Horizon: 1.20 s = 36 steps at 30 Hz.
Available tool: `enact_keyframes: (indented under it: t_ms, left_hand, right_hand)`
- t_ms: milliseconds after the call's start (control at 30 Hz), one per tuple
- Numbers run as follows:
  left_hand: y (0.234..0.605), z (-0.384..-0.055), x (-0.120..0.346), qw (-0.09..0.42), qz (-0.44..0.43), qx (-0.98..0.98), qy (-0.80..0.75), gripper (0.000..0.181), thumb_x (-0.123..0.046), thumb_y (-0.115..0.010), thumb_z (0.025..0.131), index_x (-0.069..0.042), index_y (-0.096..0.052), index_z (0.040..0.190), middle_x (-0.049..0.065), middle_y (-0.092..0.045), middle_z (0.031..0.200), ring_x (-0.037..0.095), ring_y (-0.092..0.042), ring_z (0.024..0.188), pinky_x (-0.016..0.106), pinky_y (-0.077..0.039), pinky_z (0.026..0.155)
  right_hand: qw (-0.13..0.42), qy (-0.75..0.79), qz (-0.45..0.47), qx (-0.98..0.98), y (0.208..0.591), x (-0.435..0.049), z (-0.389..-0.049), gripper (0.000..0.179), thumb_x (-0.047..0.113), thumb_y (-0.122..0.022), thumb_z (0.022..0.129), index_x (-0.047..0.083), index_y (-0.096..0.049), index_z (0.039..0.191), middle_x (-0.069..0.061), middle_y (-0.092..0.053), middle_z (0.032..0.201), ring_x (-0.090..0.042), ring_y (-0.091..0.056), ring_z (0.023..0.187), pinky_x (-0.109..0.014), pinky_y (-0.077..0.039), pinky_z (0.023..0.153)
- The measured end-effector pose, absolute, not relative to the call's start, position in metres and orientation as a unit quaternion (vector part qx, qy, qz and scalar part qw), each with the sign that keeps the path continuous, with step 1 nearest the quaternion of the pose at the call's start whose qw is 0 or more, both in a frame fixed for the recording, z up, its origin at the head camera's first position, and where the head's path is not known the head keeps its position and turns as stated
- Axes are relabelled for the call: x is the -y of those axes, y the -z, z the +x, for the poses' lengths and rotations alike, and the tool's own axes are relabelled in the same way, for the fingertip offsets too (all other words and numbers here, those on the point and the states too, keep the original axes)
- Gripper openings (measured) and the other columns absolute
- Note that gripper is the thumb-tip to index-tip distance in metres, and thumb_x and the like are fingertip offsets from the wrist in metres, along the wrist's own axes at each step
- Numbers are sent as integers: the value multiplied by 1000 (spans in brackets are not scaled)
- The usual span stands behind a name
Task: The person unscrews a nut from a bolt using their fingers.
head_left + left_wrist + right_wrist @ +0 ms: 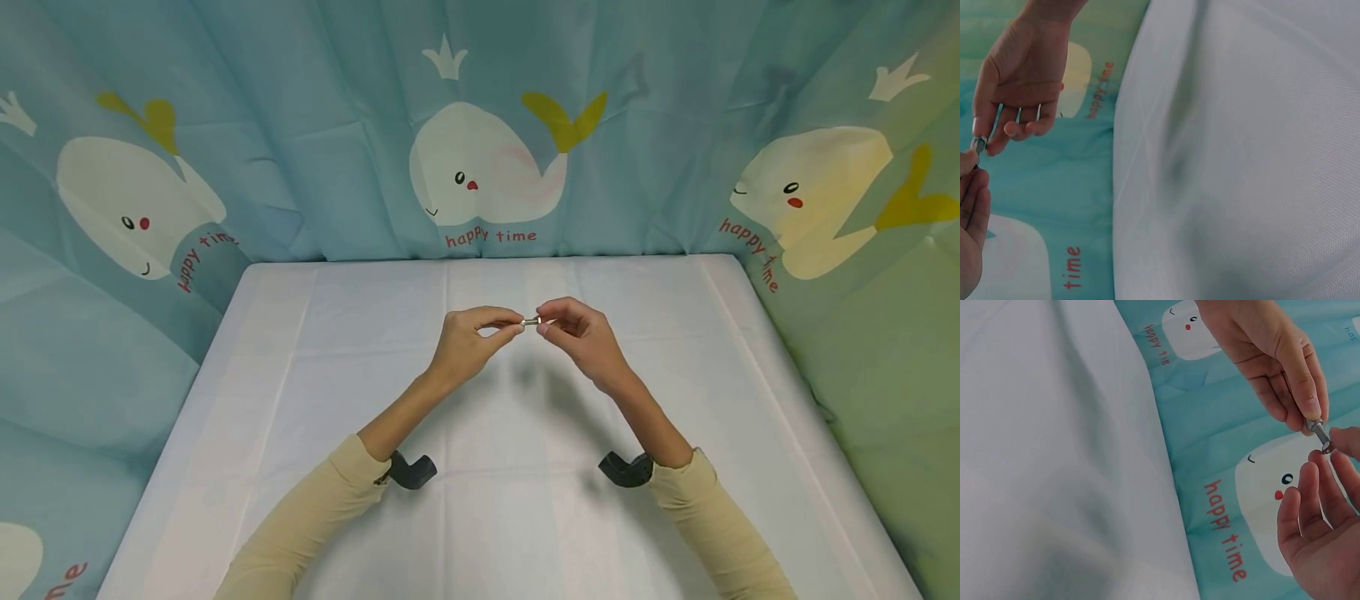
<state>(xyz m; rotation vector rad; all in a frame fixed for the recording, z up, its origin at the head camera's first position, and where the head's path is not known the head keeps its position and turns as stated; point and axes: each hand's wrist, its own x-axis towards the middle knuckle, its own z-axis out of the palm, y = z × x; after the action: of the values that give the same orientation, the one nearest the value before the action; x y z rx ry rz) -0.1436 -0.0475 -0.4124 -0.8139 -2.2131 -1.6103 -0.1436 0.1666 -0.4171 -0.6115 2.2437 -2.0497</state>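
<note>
A small silver bolt [531, 322] is held level between the two hands, above the white table. My left hand [467, 340] pinches its head end between thumb and fingers. In the right wrist view the threaded shank [1319, 432] points away from the left fingertips. At its far end sits a small metal nut [1327, 449], ring-like from this side. My right hand [585, 337] pinches this nut with thumb and forefinger, the other fingers [1290, 519] spread loosely. Fingertips partly hide both ends of the bolt.
A white cloth covers the table [525, 517]. Blue-green curtains [322, 167] with printed whales hang around its back and sides. Black curved mounts [412, 472] stick out from both sleeves near the wrists. Arm shadows fall on the cloth below.
</note>
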Motion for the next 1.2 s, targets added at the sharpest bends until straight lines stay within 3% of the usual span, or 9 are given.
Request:
enact_keyframes:
  t_ms: [233,400,633,833,1033,1200]
  left_hand:
    - [412,-144,48,142,-284,766,560,9,-1,-78,86,-1,-79,95,6,-75,91,13,-70,82,26,-57,77]
    - [413,-144,48,143,-280,767,559,9,-2,-78,86,-2,-79,96,6,-76,90,14,-71,83,27,-58,77]
    - [412,-144,47,145,-282,764,563,10,-3,-79,86,-2,-79,95,6,-75,90,15,-71,82,27,-57,77]
    - [413,-144,48,142,-281,763,564,10,-3,-79,86,-2,-79,96,5,-76,90,14,-71,82,26,-57,78]
    - [412,-144,47,142,-278,765,563,10,-2,-79,85,-1,-79,95,7,-75,90,16,-71,82,27,-57,78]
    - [410,-143,45,146,-273,768,561,11,4,-78,83,4,-78,94,13,-75,89,24,-71,80,34,-59,76]
  right_hand:
    - [31,670,-185,-718,417,-167,-144,23,2,-64,96,-9,-63,116,-7,-67,97,-16,-64,86,-29,-55,81]
    - [30,666,-199,-718,418,-167,-144,21,0,-65,96,-11,-63,114,0,-69,97,-15,-64,85,-30,-55,79]
    - [23,669,-198,-716,417,-167,-143,23,-2,-65,95,-3,-63,118,-5,-66,102,-19,-62,83,-24,-52,74]
    - [29,668,-185,-720,417,-167,-143,22,1,-63,97,-10,-63,116,-4,-67,98,-15,-64,86,-27,-55,81]
    - [26,666,-194,-720,418,-167,-144,21,0,-64,96,-12,-63,113,-2,-68,97,-14,-64,84,-26,-54,78]
    - [22,668,-200,-717,418,-167,-145,19,-1,-64,96,-3,-64,115,-5,-66,101,-18,-62,84,-25,-52,75]
